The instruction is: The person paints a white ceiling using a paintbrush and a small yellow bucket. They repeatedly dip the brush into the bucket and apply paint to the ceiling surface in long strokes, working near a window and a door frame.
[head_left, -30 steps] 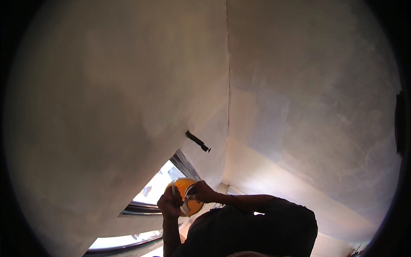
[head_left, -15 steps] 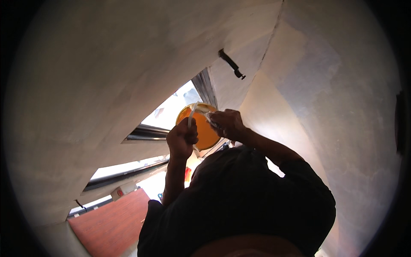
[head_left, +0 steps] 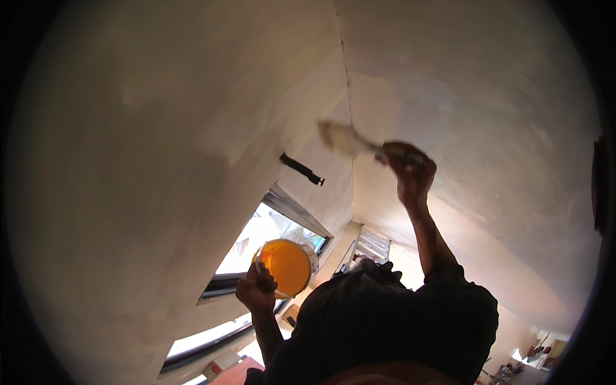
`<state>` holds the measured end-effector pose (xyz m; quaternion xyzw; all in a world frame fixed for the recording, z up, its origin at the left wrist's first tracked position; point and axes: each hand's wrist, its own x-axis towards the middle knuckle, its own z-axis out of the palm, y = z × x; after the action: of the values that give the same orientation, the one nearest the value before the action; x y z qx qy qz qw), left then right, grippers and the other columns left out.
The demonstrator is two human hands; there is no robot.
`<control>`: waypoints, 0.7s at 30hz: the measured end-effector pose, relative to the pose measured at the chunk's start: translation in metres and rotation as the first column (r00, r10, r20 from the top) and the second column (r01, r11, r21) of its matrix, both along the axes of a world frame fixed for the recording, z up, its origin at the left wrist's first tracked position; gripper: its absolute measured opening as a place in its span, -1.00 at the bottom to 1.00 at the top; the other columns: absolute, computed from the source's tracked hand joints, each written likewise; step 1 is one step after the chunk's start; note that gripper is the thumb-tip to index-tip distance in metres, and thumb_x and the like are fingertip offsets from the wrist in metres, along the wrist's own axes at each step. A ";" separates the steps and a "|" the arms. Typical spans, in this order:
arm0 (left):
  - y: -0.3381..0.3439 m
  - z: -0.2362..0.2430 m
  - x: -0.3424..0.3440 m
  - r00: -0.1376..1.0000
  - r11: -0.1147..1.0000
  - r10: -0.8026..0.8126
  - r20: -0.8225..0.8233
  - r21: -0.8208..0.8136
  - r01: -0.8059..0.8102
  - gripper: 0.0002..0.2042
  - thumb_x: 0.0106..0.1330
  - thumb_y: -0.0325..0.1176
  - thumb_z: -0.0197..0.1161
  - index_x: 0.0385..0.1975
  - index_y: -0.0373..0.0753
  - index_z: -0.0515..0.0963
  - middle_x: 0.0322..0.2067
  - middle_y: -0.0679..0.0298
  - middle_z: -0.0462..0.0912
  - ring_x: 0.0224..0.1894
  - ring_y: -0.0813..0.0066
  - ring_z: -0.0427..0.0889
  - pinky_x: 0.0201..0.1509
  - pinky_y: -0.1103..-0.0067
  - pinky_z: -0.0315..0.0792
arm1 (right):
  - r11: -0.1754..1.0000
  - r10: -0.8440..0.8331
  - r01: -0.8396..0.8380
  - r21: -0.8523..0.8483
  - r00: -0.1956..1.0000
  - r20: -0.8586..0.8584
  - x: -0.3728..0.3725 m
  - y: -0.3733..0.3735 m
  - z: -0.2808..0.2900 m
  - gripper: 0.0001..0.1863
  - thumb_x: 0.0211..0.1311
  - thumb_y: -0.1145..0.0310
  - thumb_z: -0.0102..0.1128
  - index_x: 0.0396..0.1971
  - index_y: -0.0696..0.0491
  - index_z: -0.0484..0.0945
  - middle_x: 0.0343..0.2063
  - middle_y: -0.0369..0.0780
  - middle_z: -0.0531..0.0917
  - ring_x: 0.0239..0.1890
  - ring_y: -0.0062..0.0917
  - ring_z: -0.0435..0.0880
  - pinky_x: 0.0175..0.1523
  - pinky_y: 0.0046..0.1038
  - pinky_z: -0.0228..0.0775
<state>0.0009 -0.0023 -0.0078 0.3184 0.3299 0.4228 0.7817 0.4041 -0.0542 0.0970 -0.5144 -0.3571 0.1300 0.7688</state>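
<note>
My left hand (head_left: 256,290) is closed on the pale carrying handle of a bucket (head_left: 289,269). The bucket is tipped so that its orange inside faces up toward me; its outer side looks whitish. Raised high on the right, my right hand (head_left: 410,165) grips a paintbrush (head_left: 343,138) by the handle. Its wide, pale head points left across the wall corner and is smeared by motion. Whether the brush touches the wall cannot be told.
Plastered walls (head_left: 160,128) meet at a corner seam. A dark metal bracket (head_left: 301,169) sticks out above a window (head_left: 256,234) with a dark frame. A ladder (head_left: 372,247) stands behind me. Low at left is a reddish panel (head_left: 239,372); assorted items (head_left: 542,350) lie at lower right.
My right hand has lifted the brush from the bucket's mouth up and to the right. The bucket in my left hand sits lower in view, and the whole view has shifted.
</note>
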 end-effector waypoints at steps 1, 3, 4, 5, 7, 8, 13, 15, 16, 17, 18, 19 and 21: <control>-0.001 0.000 -0.002 1.000 1.000 0.015 0.002 -0.016 -0.015 -0.39 0.13 0.20 -0.12 -0.11 -0.25 0.43 -0.52 0.42 0.44 -0.60 0.61 0.37 -0.58 0.65 0.20 | 0.992 -0.114 0.116 0.043 0.993 -0.043 0.014 0.014 0.005 -0.78 0.10 0.52 0.32 -0.23 0.24 0.64 -0.40 -0.17 0.72 -0.33 -0.62 0.69 -0.21 -0.60 0.52; 0.000 0.005 -0.002 0.999 0.998 0.040 -0.005 -0.055 -0.040 -0.38 0.12 0.20 -0.09 -0.09 -0.26 0.43 -0.52 0.41 0.43 -0.61 0.60 0.36 -0.58 0.65 0.20 | 0.946 -0.318 0.318 0.067 0.948 -0.010 0.050 0.053 0.002 -0.79 0.11 0.51 0.32 -0.24 0.24 0.64 -0.39 -0.18 0.73 -0.33 -0.61 0.70 -0.23 -0.62 0.50; 0.002 0.003 -0.004 0.998 0.998 0.048 -0.050 -0.048 -0.050 -0.38 0.10 0.19 -0.03 -0.07 -0.27 0.42 -0.53 0.41 0.43 -0.61 0.60 0.35 -0.60 0.64 0.19 | 0.922 -0.375 0.370 0.113 0.927 0.023 0.068 0.073 -0.004 -0.79 0.10 0.51 0.33 -0.24 0.23 0.64 -0.39 -0.18 0.73 -0.33 -0.61 0.69 -0.23 -0.62 0.50; 0.002 0.004 -0.008 0.997 0.998 0.047 -0.056 -0.043 -0.050 -0.38 0.09 0.18 -0.01 -0.07 -0.27 0.42 -0.53 0.41 0.43 -0.62 0.60 0.34 -0.61 0.64 0.19 | 0.896 -0.427 0.414 0.161 0.903 0.054 0.085 0.092 -0.009 -0.79 0.09 0.51 0.34 -0.25 0.21 0.65 -0.39 -0.19 0.73 -0.33 -0.61 0.69 -0.23 -0.62 0.49; -0.001 0.006 -0.013 0.996 0.997 0.064 -0.068 -0.033 -0.066 -0.38 0.07 0.16 0.04 -0.07 -0.27 0.42 -0.53 0.41 0.42 -0.63 0.60 0.33 -0.62 0.64 0.18 | 0.862 -0.494 0.469 0.190 0.861 0.117 0.105 0.130 -0.020 -0.79 0.09 0.48 0.35 -0.25 0.20 0.66 -0.44 -0.22 0.72 -0.39 -0.68 0.65 -0.25 -0.64 0.47; -0.010 0.035 0.013 0.960 0.952 0.249 -0.129 -0.149 -0.267 -0.49 -0.10 -0.14 -0.05 -0.15 -0.33 0.44 -0.67 0.44 0.39 -0.77 0.65 0.12 -0.69 0.67 0.03 | 0.844 -0.527 0.495 0.205 0.836 0.154 0.112 0.143 -0.023 -0.79 0.09 0.47 0.35 -0.25 0.20 0.66 -0.46 -0.24 0.71 -0.42 -0.72 0.63 -0.26 -0.65 0.46; -0.008 0.004 -0.028 0.994 0.993 0.104 -0.026 -0.047 -0.106 -0.45 0.04 0.08 0.10 -0.13 -0.28 0.42 -0.61 0.40 0.35 -0.70 0.61 0.20 -0.68 0.63 0.09 | 0.819 -0.566 0.533 0.214 0.812 0.145 0.124 0.174 -0.031 -0.80 0.06 0.46 0.37 -0.28 0.16 0.67 -0.49 -0.26 0.71 -0.44 -0.75 0.59 -0.30 -0.65 0.43; -0.009 0.007 -0.027 0.994 0.995 0.096 -0.048 -0.030 -0.097 -0.48 0.04 0.05 0.08 -0.16 -0.28 0.42 -0.63 0.40 0.31 -0.72 0.62 0.16 -0.69 0.63 0.07 | 0.815 -0.573 0.543 0.204 0.806 0.145 0.128 0.179 -0.034 -0.80 0.07 0.45 0.37 -0.28 0.16 0.67 -0.49 -0.26 0.71 -0.45 -0.75 0.59 -0.30 -0.64 0.44; -0.010 0.013 -0.020 0.990 0.989 0.134 -0.047 -0.056 -0.137 -0.53 -0.01 -0.02 0.04 -0.21 -0.27 0.42 -0.66 0.41 0.32 -0.75 0.64 0.11 -0.70 0.65 0.04 | 0.803 -0.590 0.557 0.211 0.792 0.156 0.130 0.182 -0.033 -0.80 0.07 0.45 0.37 -0.27 0.16 0.67 -0.49 -0.25 0.71 -0.45 -0.75 0.59 -0.30 -0.64 0.44; -0.013 0.020 -0.010 0.983 0.980 0.175 -0.049 -0.085 -0.178 -0.58 -0.06 -0.09 0.00 -0.26 -0.26 0.42 -0.70 0.42 0.32 -0.77 0.66 0.07 -0.71 0.67 0.01 | 0.793 -0.605 0.570 0.214 0.778 0.168 0.130 0.183 -0.033 -0.80 0.07 0.45 0.37 -0.27 0.16 0.67 -0.49 -0.25 0.71 -0.45 -0.74 0.59 -0.30 -0.64 0.44; -0.015 0.025 -0.005 0.975 0.969 0.216 -0.052 -0.114 -0.220 -0.62 -0.11 -0.16 -0.05 -0.32 -0.26 0.43 -0.73 0.43 0.33 -0.80 0.68 0.03 -0.71 0.69 -0.02 | 0.783 -0.618 0.582 0.218 0.765 0.180 0.130 0.184 -0.034 -0.80 0.07 0.44 0.37 -0.27 0.16 0.67 -0.49 -0.24 0.71 -0.45 -0.74 0.60 -0.30 -0.64 0.44; -0.015 0.024 -0.005 0.973 0.966 0.222 -0.058 -0.119 -0.228 -0.61 -0.11 -0.16 -0.05 -0.31 -0.26 0.43 -0.73 0.43 0.33 -0.80 0.68 0.03 -0.71 0.70 -0.02 | 0.787 -0.614 0.577 0.220 0.769 0.177 0.132 0.186 -0.034 -0.80 0.07 0.44 0.37 -0.27 0.16 0.67 -0.48 -0.24 0.72 -0.45 -0.74 0.60 -0.30 -0.63 0.45; -0.016 0.024 -0.005 0.969 0.961 0.236 -0.070 -0.130 -0.244 -0.60 -0.11 -0.16 -0.05 -0.29 -0.27 0.43 -0.72 0.42 0.34 -0.79 0.69 0.02 -0.71 0.71 -0.02 | 0.793 -0.604 0.566 0.223 0.778 0.172 0.136 0.188 -0.037 -0.79 0.08 0.44 0.37 -0.27 0.16 0.67 -0.47 -0.23 0.72 -0.45 -0.72 0.61 -0.30 -0.62 0.45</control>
<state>-0.0040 -0.0180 0.0161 0.2327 0.4153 0.4820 0.7356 0.5398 0.1341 0.0600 -0.5484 -0.2762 -0.2064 0.7618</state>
